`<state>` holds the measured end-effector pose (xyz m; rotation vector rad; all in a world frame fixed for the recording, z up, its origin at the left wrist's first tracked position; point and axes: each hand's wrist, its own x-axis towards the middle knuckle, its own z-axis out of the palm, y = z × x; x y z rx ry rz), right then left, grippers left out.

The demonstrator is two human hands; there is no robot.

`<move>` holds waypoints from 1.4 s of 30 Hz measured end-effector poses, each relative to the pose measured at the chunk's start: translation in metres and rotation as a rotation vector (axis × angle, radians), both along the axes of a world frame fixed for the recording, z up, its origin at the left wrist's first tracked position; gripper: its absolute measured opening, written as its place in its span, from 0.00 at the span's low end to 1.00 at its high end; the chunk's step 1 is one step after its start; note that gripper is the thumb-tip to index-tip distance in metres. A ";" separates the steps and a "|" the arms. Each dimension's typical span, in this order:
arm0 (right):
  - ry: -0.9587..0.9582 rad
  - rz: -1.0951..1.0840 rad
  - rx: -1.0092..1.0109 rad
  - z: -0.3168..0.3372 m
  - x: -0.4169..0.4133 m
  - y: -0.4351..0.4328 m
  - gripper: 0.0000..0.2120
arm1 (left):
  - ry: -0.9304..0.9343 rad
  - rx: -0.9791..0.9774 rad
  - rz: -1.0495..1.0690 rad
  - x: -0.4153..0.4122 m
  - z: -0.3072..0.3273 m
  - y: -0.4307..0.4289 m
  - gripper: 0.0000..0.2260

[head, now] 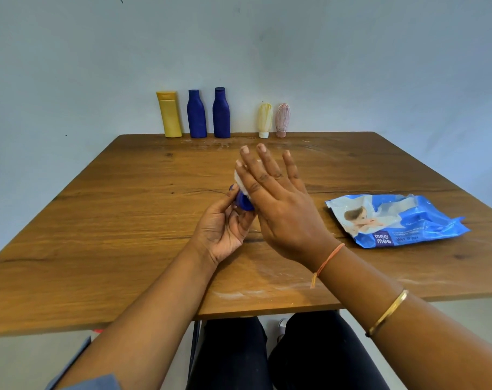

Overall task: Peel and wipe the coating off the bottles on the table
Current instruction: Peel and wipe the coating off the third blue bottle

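pressing a wipe (pixel 240 181) flat-fingered, the right hand (pixel 281 206) could push the blue bottle (pixel 243 204) from the gripping left hand (pixel 222 232).

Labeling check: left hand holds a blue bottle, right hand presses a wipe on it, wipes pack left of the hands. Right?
No: the head view shows the wipes pack right of the hands. The left hand, blue bottle, right hand and wipe are as stated.
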<state>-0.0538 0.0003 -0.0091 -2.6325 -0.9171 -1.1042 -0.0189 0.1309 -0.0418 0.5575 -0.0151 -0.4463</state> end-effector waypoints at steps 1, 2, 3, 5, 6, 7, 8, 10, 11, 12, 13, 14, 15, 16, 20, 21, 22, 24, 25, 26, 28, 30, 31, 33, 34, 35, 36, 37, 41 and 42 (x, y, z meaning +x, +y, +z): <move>-0.006 0.014 -0.033 -0.003 -0.001 0.001 0.25 | 0.012 -0.015 0.002 0.001 0.000 0.000 0.09; -0.008 0.034 -0.062 -0.007 -0.003 0.003 0.25 | 0.025 -0.034 -0.003 0.002 -0.001 0.001 0.09; -0.010 0.053 -0.080 -0.011 -0.005 0.006 0.26 | 0.027 -0.071 -0.026 0.001 0.000 0.001 0.08; -0.014 0.079 -0.079 -0.017 -0.008 0.011 0.26 | 0.006 -0.120 -0.062 -0.001 0.000 0.002 0.16; -0.015 0.085 -0.074 -0.017 -0.008 0.013 0.26 | -0.011 -0.113 -0.076 -0.001 0.000 0.002 0.21; -0.015 0.088 -0.075 -0.017 -0.008 0.014 0.25 | -0.016 -0.102 -0.084 -0.001 0.000 0.004 0.25; -0.013 0.090 -0.083 -0.016 -0.008 0.014 0.25 | -0.016 -0.101 -0.090 -0.001 -0.001 0.005 0.27; -0.011 0.090 -0.115 -0.013 -0.006 0.014 0.25 | 0.005 -0.116 -0.091 0.001 -0.003 0.005 0.24; -0.016 0.086 -0.130 -0.011 -0.005 0.013 0.25 | 0.020 -0.109 -0.080 0.003 -0.004 0.005 0.20; -0.020 0.083 -0.137 -0.009 -0.003 0.011 0.25 | 0.032 -0.086 -0.063 0.005 -0.005 0.004 0.16; -0.023 0.080 -0.136 -0.007 -0.002 0.010 0.25 | 0.042 -0.053 -0.044 0.006 -0.005 0.004 0.14; -0.018 0.076 -0.127 -0.005 0.000 0.008 0.25 | 0.044 -0.026 -0.033 0.008 -0.006 0.004 0.13; -0.005 0.068 -0.108 -0.004 0.001 0.007 0.25 | 0.042 -0.008 -0.021 0.008 -0.006 0.003 0.13; 0.019 0.057 -0.076 -0.002 0.002 0.005 0.25 | 0.037 0.001 -0.013 0.008 -0.006 0.002 0.14; 0.186 0.031 0.167 0.000 0.004 0.001 0.27 | 0.000 -0.032 -0.020 0.002 0.000 0.000 0.09; 0.213 0.027 0.208 -0.001 0.004 0.000 0.27 | -0.016 -0.050 -0.025 0.000 0.001 0.000 0.12; 0.223 0.023 0.220 -0.002 0.004 -0.002 0.27 | -0.020 -0.060 -0.030 -0.002 0.004 -0.001 0.16; 0.193 0.020 0.175 -0.008 0.001 -0.003 0.26 | -0.014 -0.029 0.004 -0.002 0.004 0.000 0.14; 0.162 0.024 0.139 -0.011 -0.001 -0.001 0.26 | -0.010 -0.015 0.027 0.000 0.004 0.000 0.12; 0.129 0.031 0.103 -0.014 -0.002 0.001 0.26 | -0.002 -0.017 0.041 0.001 0.003 0.000 0.11; 0.072 0.053 0.032 -0.019 -0.005 0.006 0.25 | 0.019 -0.039 0.030 0.003 0.002 0.000 0.11; 0.024 0.069 -0.035 -0.020 -0.006 0.009 0.25 | 0.017 -0.044 -0.007 0.003 0.000 0.001 0.11; 0.007 0.075 -0.067 -0.019 -0.005 0.009 0.25 | 0.017 -0.041 -0.015 0.003 -0.001 0.002 0.11; -0.008 0.087 -0.120 -0.015 -0.003 0.008 0.26 | 0.017 -0.067 -0.045 0.002 -0.002 0.003 0.11; -0.009 0.088 -0.133 -0.013 -0.002 0.006 0.26 | 0.020 -0.081 -0.057 0.003 -0.002 0.003 0.13; -0.006 0.086 -0.135 -0.012 0.000 0.005 0.25 | 0.030 -0.074 -0.045 0.005 -0.004 0.004 0.14; 0.004 0.082 -0.125 -0.010 0.001 0.003 0.25 | 0.036 -0.059 -0.022 0.007 -0.005 0.003 0.12; 0.021 0.077 -0.104 -0.009 0.001 0.002 0.25 | 0.039 -0.027 0.010 0.008 -0.006 0.003 0.10; 0.133 0.071 0.094 -0.005 0.007 0.000 0.26 | 0.002 -0.036 0.031 0.001 0.002 -0.002 0.10; 0.182 0.066 0.185 -0.005 0.010 -0.002 0.26 | -0.019 -0.032 0.033 -0.002 0.006 -0.004 0.11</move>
